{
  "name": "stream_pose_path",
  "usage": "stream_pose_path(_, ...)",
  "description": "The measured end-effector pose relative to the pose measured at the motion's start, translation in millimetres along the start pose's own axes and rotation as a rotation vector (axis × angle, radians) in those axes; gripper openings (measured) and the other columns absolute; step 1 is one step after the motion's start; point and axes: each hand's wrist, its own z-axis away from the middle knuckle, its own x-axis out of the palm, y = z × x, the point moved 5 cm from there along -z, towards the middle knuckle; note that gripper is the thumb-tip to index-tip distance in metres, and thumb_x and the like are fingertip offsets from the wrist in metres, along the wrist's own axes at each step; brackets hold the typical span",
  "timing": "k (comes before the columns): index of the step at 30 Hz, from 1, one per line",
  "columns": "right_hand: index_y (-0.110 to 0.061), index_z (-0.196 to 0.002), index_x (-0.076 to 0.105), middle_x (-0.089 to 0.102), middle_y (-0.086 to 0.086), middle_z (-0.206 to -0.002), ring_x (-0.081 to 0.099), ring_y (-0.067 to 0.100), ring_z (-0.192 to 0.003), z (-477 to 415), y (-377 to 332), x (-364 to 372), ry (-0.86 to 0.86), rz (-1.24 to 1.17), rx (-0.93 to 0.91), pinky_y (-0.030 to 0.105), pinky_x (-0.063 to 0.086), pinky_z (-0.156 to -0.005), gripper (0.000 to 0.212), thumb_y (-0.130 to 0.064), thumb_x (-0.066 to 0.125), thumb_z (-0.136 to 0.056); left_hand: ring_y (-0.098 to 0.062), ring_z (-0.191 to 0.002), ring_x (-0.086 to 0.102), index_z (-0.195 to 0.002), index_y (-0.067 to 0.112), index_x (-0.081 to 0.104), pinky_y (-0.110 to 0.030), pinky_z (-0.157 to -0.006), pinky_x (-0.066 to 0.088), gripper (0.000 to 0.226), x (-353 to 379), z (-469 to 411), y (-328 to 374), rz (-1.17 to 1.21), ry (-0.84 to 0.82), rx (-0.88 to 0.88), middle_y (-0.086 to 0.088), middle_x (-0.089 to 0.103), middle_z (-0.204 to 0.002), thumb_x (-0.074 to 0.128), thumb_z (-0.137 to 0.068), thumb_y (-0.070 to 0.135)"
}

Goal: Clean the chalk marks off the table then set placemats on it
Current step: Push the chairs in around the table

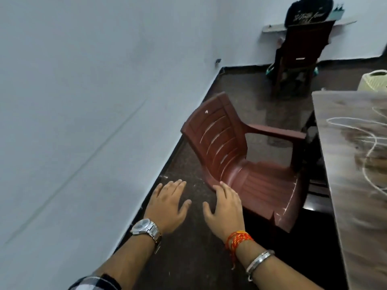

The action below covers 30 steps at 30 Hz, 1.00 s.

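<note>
The wood-grain table [343, 155] fills the right edge of the view, with looping white chalk marks [368, 139] drawn on its top. My left hand [168, 203], with a metal watch on the wrist, is held out flat over the dark floor with fingers apart and nothing in it. My right hand [225, 206], with red threads and a metal bangle on the wrist, is also open; its fingertips are at the near edge of a brown plastic chair [240, 160]. No placemats or cloth are in sight.
The brown chair stands between me and the table, angled toward it. A second dark chair [299, 57] with a black bag on top stands at the far wall. A pale woven basket [373, 80] sits beyond the table. A white wall [83, 101] runs along the left.
</note>
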Motion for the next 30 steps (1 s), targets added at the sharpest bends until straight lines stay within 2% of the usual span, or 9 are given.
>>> stream_pose_path(2,-0.017,-0.139,0.050,0.044,0.007,-0.151,0.036,0.026,-0.142,-42,-18,14,0.012,0.009,0.027,0.043,0.027,-0.120,0.059,-0.042,0.061,-0.087,-0.013,-0.144,0.026,-0.151,0.025,0.028,-0.036,-0.118,0.007,0.078,-4,-53,-30,0.012,0.010,0.052,0.005,0.032,-0.156,0.009,-0.084,0.061)
stream_pose_path(4,-0.018,-0.144,0.044,0.039,0.005,-0.155,0.031,0.024,-0.145,-93,-36,32,0.029,0.005,0.052,0.041,0.025,-0.121,0.063,-0.044,0.058,-0.088,-0.013,-0.144,0.026,-0.151,0.025,0.027,-0.037,-0.118,0.008,0.070,-9,-118,-59,0.010,0.036,0.122,0.005,0.032,-0.156,0.017,-0.089,0.057)
stream_pose_path(6,-0.013,-0.145,0.043,0.039,0.009,-0.154,0.031,0.026,-0.145,-151,-52,53,0.088,0.001,0.086,0.042,0.026,-0.121,0.067,-0.043,0.058,-0.087,-0.013,-0.144,0.025,-0.151,0.026,0.026,-0.037,-0.119,0.007,0.067,-11,-186,-86,-0.016,0.046,0.213,0.007,0.031,-0.156,0.022,-0.090,0.053)
stream_pose_path(11,-0.002,-0.148,0.037,0.037,0.017,-0.156,0.030,0.031,-0.146,-272,-82,86,0.189,0.036,0.230,0.042,0.022,-0.122,0.071,-0.035,0.058,-0.088,-0.014,-0.144,0.024,-0.152,0.027,0.024,-0.039,-0.119,0.010,0.066,-7,-322,-124,-0.002,0.073,0.390,0.007,0.029,-0.157,0.017,-0.091,0.052)
stream_pose_path(16,-0.001,-0.153,0.027,0.028,0.017,-0.161,0.021,0.029,-0.150,-361,-90,100,0.251,0.097,0.385,0.037,0.015,-0.124,0.071,-0.032,0.051,-0.094,-0.014,-0.147,0.017,-0.154,0.026,0.016,-0.037,-0.120,0.005,0.058,1,-426,-133,0.006,0.000,0.582,0.007,0.021,-0.160,0.026,-0.101,0.045)
stream_pose_path(20,0.000,-0.153,0.026,0.027,0.017,-0.161,0.020,0.029,-0.151,-411,-77,112,0.301,0.104,0.521,0.037,0.015,-0.124,0.070,-0.032,0.048,-0.095,-0.013,-0.148,0.014,-0.154,0.026,0.014,-0.036,-0.120,0.003,0.066,13,-491,-128,-0.029,-0.063,0.755,0.008,0.018,-0.161,0.015,-0.093,0.051)
stream_pose_path(26,-0.001,-0.156,0.011,0.014,0.016,-0.165,0.009,0.027,-0.153,-481,-55,137,0.309,0.077,0.720,0.037,0.007,-0.125,0.079,-0.038,0.044,-0.095,-0.010,-0.148,0.010,-0.154,0.029,0.015,-0.035,-0.120,0.001,0.081,33,-586,-117,-0.040,-0.114,0.976,0.010,0.017,-0.161,0.000,-0.081,0.064)
stream_pose_path(30,-0.002,-0.157,0.005,0.006,0.015,-0.166,0.002,0.027,-0.154,-512,-47,143,0.348,0.027,0.889,0.038,0.003,-0.124,0.086,-0.045,0.043,-0.093,-0.010,-0.149,0.005,-0.154,0.029,0.012,-0.036,-0.120,-0.002,0.085,41,-638,-95,-0.092,-0.163,1.169,0.011,0.012,-0.161,-0.001,-0.079,0.067)
